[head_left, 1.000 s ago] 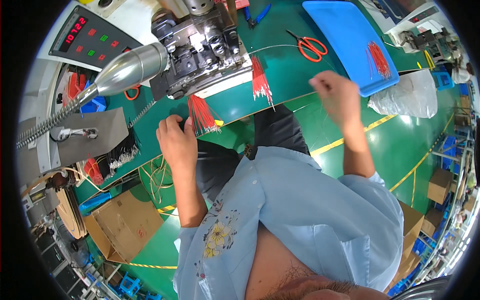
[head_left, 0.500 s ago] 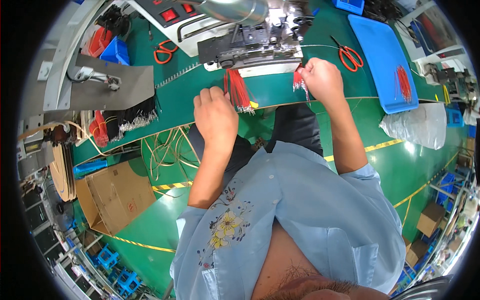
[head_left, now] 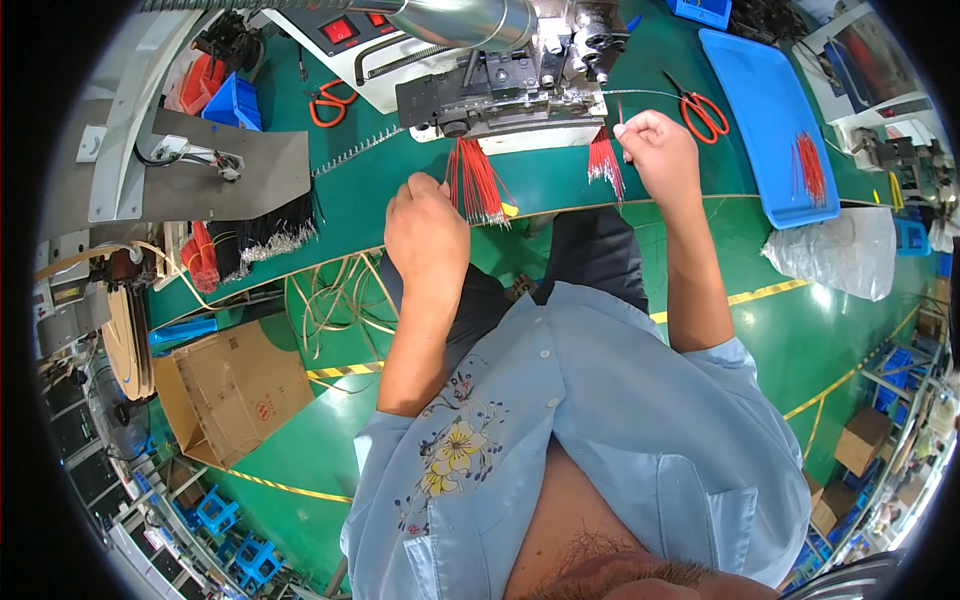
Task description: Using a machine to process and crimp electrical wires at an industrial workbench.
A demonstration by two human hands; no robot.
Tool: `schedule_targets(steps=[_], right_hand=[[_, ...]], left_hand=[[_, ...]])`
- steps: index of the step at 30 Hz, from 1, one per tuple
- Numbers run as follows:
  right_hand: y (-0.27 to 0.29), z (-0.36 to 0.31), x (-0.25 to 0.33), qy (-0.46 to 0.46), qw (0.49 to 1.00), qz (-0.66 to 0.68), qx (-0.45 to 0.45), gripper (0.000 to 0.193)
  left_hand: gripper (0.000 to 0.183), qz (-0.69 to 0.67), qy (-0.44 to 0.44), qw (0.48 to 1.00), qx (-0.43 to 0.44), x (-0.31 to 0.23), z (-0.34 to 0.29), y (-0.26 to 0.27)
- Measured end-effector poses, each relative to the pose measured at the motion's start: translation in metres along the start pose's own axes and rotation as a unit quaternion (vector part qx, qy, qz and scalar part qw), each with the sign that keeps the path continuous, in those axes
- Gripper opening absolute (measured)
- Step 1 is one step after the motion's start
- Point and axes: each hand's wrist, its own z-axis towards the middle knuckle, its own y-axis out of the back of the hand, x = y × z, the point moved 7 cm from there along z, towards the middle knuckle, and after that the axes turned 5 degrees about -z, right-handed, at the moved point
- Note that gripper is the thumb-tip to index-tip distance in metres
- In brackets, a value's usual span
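A thin red wire (head_left: 620, 108) points up from the pinched fingertips of my right hand (head_left: 662, 158). Just left of that hand, a small bundle of red wires with pale tips (head_left: 603, 160) hangs at the right end of the metal press machine (head_left: 510, 95). My left hand (head_left: 428, 232) is closed at the left side of a larger red wire bundle (head_left: 478, 185), which fans out below the machine's front. Its fingertips are mostly hidden, so what they hold does not show.
Orange-handled scissors (head_left: 704, 116) lie right of the machine, and orange-handled pliers (head_left: 331, 104) lie left. A blue tray (head_left: 770, 120) holds more red wires. Black wires (head_left: 268, 240) lie at the left table edge. A terminal strip (head_left: 358, 150) runs into the machine.
My right hand has moved slightly up and right, away from the small bundle, with a red wire now showing at its fingertips. My left hand has shifted slightly left.
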Motion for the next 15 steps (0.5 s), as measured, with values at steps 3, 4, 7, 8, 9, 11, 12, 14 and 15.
schedule_targets(steps=[3, 4, 7, 8, 9, 11, 12, 14, 15], right_hand=[[0.004, -0.010, 0.006, -0.028, 0.991, 0.130, 0.006, 0.008], [0.005, -0.016, 0.009, -0.040, 0.984, 0.175, 0.008, 0.008], [0.002, -0.034, 0.014, -0.030, 0.967, 0.251, 0.040, 0.011], [-0.005, -0.041, 0.019, -0.034, 0.961, 0.267, 0.065, 0.010], [-0.016, -0.050, 0.027, -0.039, 0.955, 0.280, 0.094, 0.010], [-0.031, -0.068, 0.043, -0.060, 0.940, 0.301, 0.147, 0.009], [-0.041, -0.076, 0.049, -0.074, 0.930, 0.313, 0.177, 0.009], [-0.051, -0.085, 0.054, -0.066, 0.916, 0.339, 0.203, 0.010], [-0.054, -0.087, 0.055, -0.062, 0.912, 0.349, 0.208, 0.010]], left_hand=[[0.012, -0.041, 0.001, 0.999, -0.007, 0.005, 0.000, 0.011], [0.012, -0.065, -0.002, 0.998, -0.006, 0.006, -0.001, 0.015], [0.012, -0.182, 0.047, 0.982, 0.030, 0.005, -0.014, 0.026], [0.013, -0.227, 0.073, 0.970, 0.049, 0.006, -0.019, 0.026], [0.014, -0.320, 0.104, 0.940, 0.061, 0.009, -0.030, 0.020], [0.014, -0.453, 0.118, 0.878, 0.102, -0.004, -0.043, 0.006], [0.013, -0.513, 0.124, 0.841, 0.117, -0.012, -0.048, 0.002], [0.012, -0.569, 0.155, 0.790, 0.167, -0.028, -0.052, -0.006], [0.011, -0.575, 0.154, 0.785, 0.174, -0.032, -0.052, -0.010]])
